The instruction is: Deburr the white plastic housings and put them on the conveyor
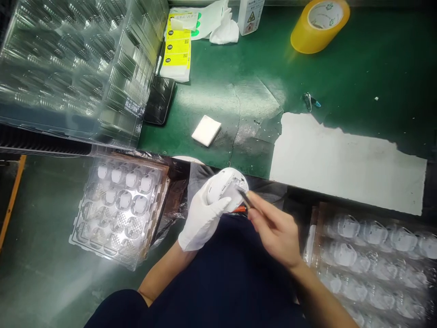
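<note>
My left hand (203, 216), in a white glove, is closed around a round white plastic housing (223, 186) just off the table's front edge. The housing's inner side with slots and a flat panel faces up. My bare right hand (275, 228) grips a thin dark tool (246, 199), perhaps a blade or tweezers; its tip meets or hovers over the housing's right side, I cannot tell which. Below the housing, an orange-red object (240, 209) shows in part. On the table beyond lies a square white pad (206, 130).
Clear plastic trays (119, 77) are stacked at the upper left, beside a black phone (160, 101). Lower trays with white parts stand left (119, 214) and right (372, 259). Yellow tape (319, 25), nail clippers (310, 102), yellow labels (177, 48) and a white sheet (344, 164) lie on the green table.
</note>
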A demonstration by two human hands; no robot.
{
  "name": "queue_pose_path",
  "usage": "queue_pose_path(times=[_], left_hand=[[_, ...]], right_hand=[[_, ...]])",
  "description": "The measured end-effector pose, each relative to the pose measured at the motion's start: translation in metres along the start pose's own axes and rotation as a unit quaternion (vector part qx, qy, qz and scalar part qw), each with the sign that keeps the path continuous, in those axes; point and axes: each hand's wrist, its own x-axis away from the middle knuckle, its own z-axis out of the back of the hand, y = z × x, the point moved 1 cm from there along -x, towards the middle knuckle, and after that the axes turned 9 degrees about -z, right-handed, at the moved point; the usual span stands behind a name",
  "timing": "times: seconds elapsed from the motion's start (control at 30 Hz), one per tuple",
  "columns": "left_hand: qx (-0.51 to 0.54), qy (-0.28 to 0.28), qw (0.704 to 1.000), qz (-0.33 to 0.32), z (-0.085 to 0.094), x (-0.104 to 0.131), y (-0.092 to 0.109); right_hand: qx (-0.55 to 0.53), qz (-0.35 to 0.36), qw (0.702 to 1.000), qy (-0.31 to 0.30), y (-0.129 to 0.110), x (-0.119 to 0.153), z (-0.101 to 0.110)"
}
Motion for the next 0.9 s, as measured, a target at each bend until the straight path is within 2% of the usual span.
queue_pose_path(times=[0.1,0.2,0.27,0.37,0.57,0.8,0.9], left_hand=[[0.031,-0.016,0.999,0.01,-0.001,0.001,-0.002],[0.041,-0.011,0.999,0.013,-0.002,0.001,-0.002],[0.041,-0.005,0.999,0.023,-0.003,0.002,-0.003],[0.045,-0.026,0.998,0.033,-0.003,0.002,-0.003],[0.029,-0.042,0.998,0.023,-0.001,0.004,-0.002],[0.028,-0.044,0.998,0.045,-0.005,0.006,0.003],[0.034,-0.028,0.998,0.051,-0.003,0.007,0.002]], right_hand=[[-0.065,-0.126,0.987,0.08,0.005,-0.005,-0.002],[-0.125,-0.174,0.974,0.075,0.006,-0.013,-0.008],[-0.16,-0.191,0.967,0.051,0.006,-0.017,-0.012],[-0.199,-0.212,0.956,0.035,0.004,-0.019,-0.015],[-0.226,-0.214,0.95,0.032,0.003,-0.019,-0.013],[-0.243,-0.223,0.943,0.037,0.003,-0.018,-0.014],[-0.261,-0.226,0.938,0.042,0.001,-0.019,-0.014]])
